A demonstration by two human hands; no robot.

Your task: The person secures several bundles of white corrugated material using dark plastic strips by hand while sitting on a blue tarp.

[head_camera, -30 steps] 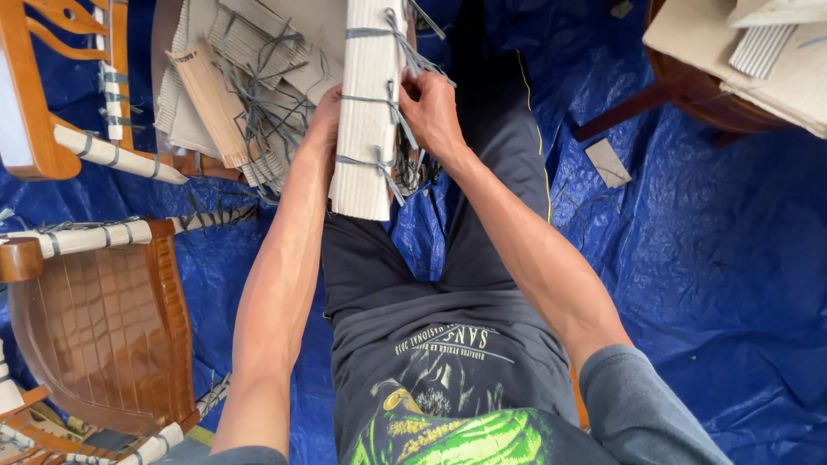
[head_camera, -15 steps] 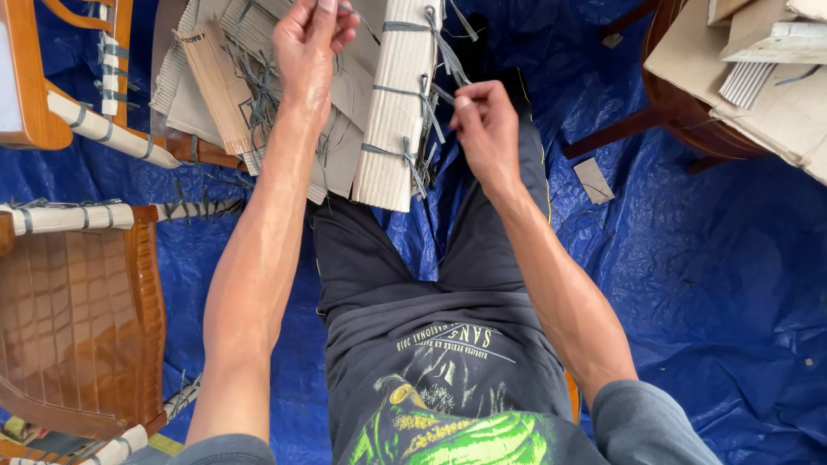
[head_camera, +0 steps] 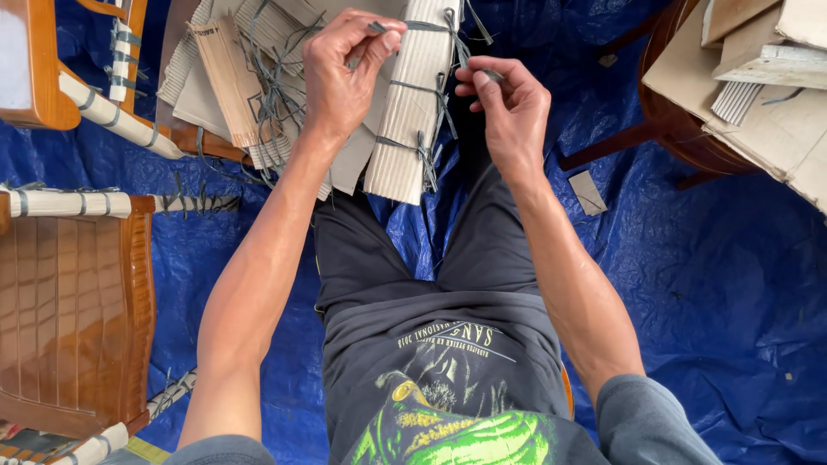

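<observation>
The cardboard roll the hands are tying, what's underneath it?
Under the cardboard roll show loose cardboard sheets with grey strings, the person's dark shorts and blue tarp. Whatever the roll wraps is hidden. Both the left hand and right hand pinch a tie.

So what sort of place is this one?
Likely a furniture packing workshop: wooden chairs with cardboard-wrapped parts, a blue tarp on the floor, and both hands tying grey string round a corrugated cardboard bundle.

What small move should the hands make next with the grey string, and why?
Probably pull the two ends apart to tighten. The left hand and right hand each pinch the grey string, looped around the top of the corrugated cardboard roll.
</observation>
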